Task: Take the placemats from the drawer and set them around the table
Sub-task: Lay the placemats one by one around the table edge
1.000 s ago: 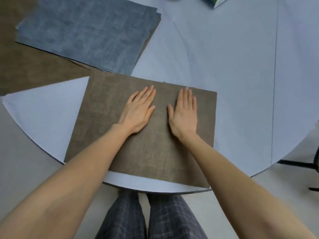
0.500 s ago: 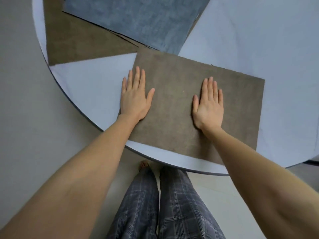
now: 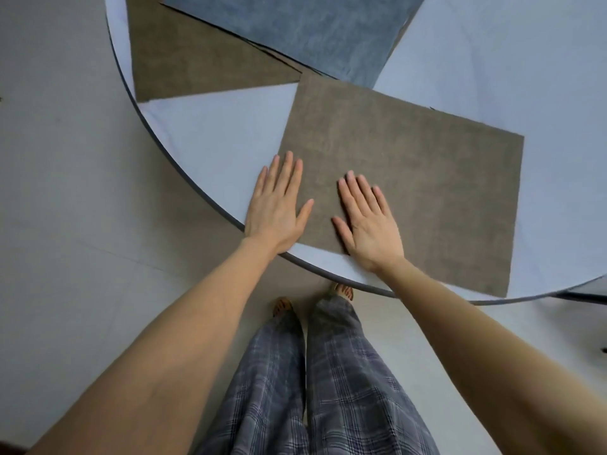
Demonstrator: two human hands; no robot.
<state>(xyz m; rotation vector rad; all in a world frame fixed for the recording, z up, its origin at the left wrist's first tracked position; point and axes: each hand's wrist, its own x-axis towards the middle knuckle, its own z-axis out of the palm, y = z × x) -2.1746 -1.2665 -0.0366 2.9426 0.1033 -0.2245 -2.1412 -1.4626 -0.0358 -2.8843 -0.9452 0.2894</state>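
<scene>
A brown placemat (image 3: 420, 178) lies flat near the front edge of the round pale-blue table (image 3: 210, 133). My left hand (image 3: 279, 205) rests flat, fingers apart, over the mat's left edge, partly on the table. My right hand (image 3: 368, 221) lies flat, palm down, on the mat's near left part. A second brown placemat (image 3: 184, 60) lies at the table's left rim. A blue-grey stack of placemats (image 3: 315, 31) overlaps it at the top. Neither hand grips anything.
The table's dark rim (image 3: 164, 152) curves from upper left to lower right. Grey floor (image 3: 59, 192) spreads to the left and below. My legs in plaid trousers (image 3: 312, 382) stand just under the table's edge. A dark chair leg (image 3: 588, 295) shows at the right.
The view has shifted left and back, so the table sits further right. My hands have slid toward the mat's near left corner, and my right hand has moved closer to my left.
</scene>
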